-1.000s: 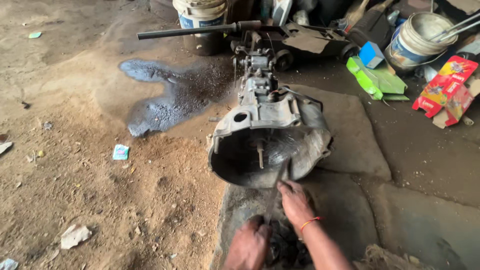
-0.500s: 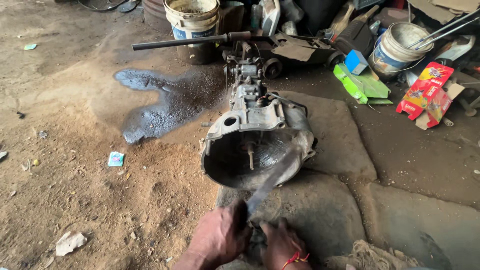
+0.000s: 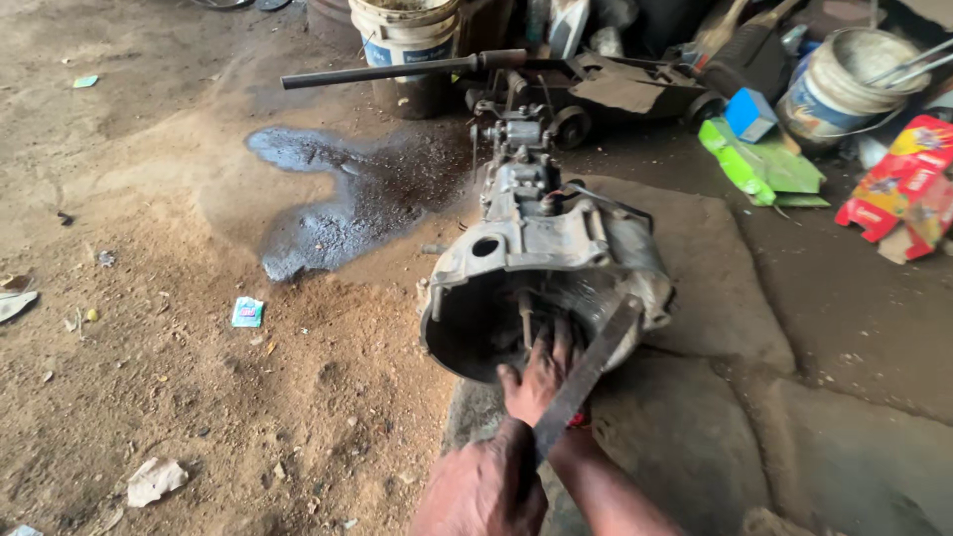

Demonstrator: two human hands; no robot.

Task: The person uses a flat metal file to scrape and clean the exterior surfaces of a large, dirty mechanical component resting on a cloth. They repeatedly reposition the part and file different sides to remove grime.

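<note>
A: Just ahead of the right hand [image 3: 539, 372]: gearbox housing [image 3: 556, 253] on the stone slab [image 3: 695, 248], open bell mouth toward the person, long axis running away toward the buckets [image 3: 402, 30].

B: Which hand is nearer?

A: The right. Its fingers [image 3: 556, 342] lie loosely spread, reaching inside the mouth beside the input shaft [image 3: 526, 318].

B: And the left hand [image 3: 486, 486]?

A: Nearer the body, fingers wrapped round a flat metal bar [image 3: 586, 372] slanting up to the housing rim.

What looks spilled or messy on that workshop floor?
A dark wet puddle spreads over the sandy floor left of the grey gearbox housing, glistening like spilled liquid. Paper scraps also lie scattered on the sand.
</note>
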